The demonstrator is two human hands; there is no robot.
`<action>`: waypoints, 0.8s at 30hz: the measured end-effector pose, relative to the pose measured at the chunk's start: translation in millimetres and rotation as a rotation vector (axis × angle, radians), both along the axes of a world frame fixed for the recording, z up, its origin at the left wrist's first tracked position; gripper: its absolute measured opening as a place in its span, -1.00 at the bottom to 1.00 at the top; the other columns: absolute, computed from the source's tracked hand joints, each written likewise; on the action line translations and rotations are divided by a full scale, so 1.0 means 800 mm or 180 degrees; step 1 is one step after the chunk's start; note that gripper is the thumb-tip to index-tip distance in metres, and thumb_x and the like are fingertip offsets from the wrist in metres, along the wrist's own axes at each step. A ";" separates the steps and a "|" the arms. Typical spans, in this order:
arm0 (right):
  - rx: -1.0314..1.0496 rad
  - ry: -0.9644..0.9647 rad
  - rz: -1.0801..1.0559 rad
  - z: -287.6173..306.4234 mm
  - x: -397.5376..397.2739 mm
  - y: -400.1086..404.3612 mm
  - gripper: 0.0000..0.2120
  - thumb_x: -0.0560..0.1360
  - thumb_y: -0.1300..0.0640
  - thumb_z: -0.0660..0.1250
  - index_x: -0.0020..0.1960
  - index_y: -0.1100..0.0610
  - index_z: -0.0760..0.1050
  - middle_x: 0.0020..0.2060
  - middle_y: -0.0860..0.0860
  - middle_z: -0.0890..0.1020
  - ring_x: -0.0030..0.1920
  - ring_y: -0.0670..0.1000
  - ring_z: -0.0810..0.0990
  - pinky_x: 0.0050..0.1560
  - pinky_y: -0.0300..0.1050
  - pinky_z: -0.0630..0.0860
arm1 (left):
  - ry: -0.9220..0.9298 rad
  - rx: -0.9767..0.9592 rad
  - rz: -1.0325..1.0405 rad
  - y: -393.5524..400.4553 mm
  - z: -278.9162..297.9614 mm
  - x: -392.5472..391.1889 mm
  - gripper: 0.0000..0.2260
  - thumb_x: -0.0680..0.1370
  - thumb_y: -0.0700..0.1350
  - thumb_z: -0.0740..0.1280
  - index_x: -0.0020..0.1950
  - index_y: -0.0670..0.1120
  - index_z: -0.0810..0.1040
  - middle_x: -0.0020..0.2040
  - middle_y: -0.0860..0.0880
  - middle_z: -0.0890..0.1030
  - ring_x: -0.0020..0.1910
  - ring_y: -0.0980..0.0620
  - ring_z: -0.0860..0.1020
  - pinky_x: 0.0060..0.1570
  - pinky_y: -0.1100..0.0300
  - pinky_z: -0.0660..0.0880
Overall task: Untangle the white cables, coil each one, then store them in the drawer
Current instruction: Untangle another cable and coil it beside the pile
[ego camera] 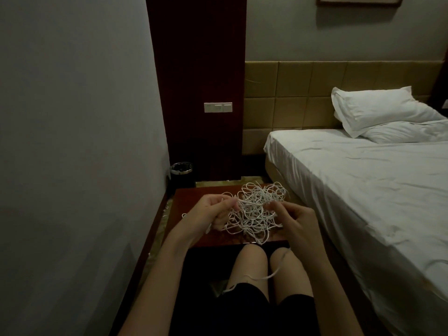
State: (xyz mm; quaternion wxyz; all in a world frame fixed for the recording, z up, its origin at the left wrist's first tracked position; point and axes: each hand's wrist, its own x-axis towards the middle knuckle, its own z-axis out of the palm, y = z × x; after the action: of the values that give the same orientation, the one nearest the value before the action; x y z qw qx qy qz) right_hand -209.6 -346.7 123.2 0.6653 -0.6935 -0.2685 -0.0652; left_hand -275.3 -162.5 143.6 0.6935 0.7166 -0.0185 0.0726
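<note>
Tangle of thin white cables [257, 209] above a dark red wooden nightstand top [191, 197], held between both hands. Left hand [213, 212] pinches strands at its left edge; right hand [294, 218] pinches strands at its right. One loose end trails across the knees.

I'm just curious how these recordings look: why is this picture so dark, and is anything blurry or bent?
In the head view the room is dim and greyish; only the white cables, pillow and bed sheet stand out. The left hand and right hand gripping the tangle look soft at the fingertips. The wide lens bows the bed's edge and the wall.
</note>
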 end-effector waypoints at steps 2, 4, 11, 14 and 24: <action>0.0077 0.0065 0.0101 0.003 -0.002 -0.001 -0.74 0.57 0.09 0.28 -0.23 0.09 0.65 -0.41 0.20 0.57 -0.39 0.22 0.43 -0.34 -0.03 0.42 | -0.0075 0.0018 0.0054 0.001 -0.002 -0.001 -0.80 0.45 0.00 0.33 -0.21 -0.14 0.53 -0.48 0.03 0.25 -0.52 0.13 0.18 -0.50 0.32 0.14; 0.0137 0.0262 0.0265 0.006 -0.004 -0.001 -0.67 0.59 0.08 0.23 -0.22 0.23 0.60 -0.57 0.02 0.38 -0.51 0.01 0.30 -0.42 -0.14 0.29 | -0.0136 0.0019 0.0034 -0.003 -0.005 0.000 -0.78 0.47 0.02 0.39 -0.16 -0.13 0.51 -0.45 0.02 0.27 -0.50 0.12 0.19 -0.47 0.29 0.15; 0.0304 0.0506 0.0682 0.007 -0.012 0.009 -0.66 0.64 0.16 0.11 -0.21 0.27 0.51 -0.55 -0.07 0.28 -0.54 -0.13 0.21 -0.51 -0.28 0.16 | -0.0448 -0.0833 0.0161 -0.040 -0.010 0.013 -0.79 0.53 -0.02 0.25 -0.22 -0.10 0.35 -0.44 0.06 0.25 -0.49 0.15 0.22 -0.42 0.32 0.30; 0.0149 0.0473 0.0802 0.007 -0.017 0.012 -0.66 0.64 0.21 0.10 -0.24 0.27 0.50 -0.54 -0.06 0.29 -0.54 -0.14 0.20 -0.53 -0.33 0.14 | -0.0466 -0.1231 0.0150 -0.047 -0.008 0.014 -0.80 0.51 -0.01 0.25 -0.18 -0.11 0.34 -0.41 0.03 0.29 -0.45 0.13 0.31 -0.29 0.25 0.39; -0.0201 0.0609 0.1074 0.003 -0.028 0.022 -0.60 0.65 0.14 0.10 -0.28 0.27 0.48 -0.55 -0.03 0.29 -0.55 -0.13 0.22 -0.51 -0.32 0.15 | -0.0335 -0.0517 0.0793 -0.059 -0.015 0.012 -0.59 0.66 0.07 0.08 -0.17 0.08 0.69 0.08 -0.05 0.63 0.07 0.05 0.59 -0.02 0.16 0.48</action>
State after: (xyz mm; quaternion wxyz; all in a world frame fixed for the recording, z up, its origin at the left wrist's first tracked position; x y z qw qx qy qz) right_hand -232.3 -329.2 125.9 0.6672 -0.6623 -0.3184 0.1219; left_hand -265.6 -209.9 132.0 0.7329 0.6500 0.0401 0.1967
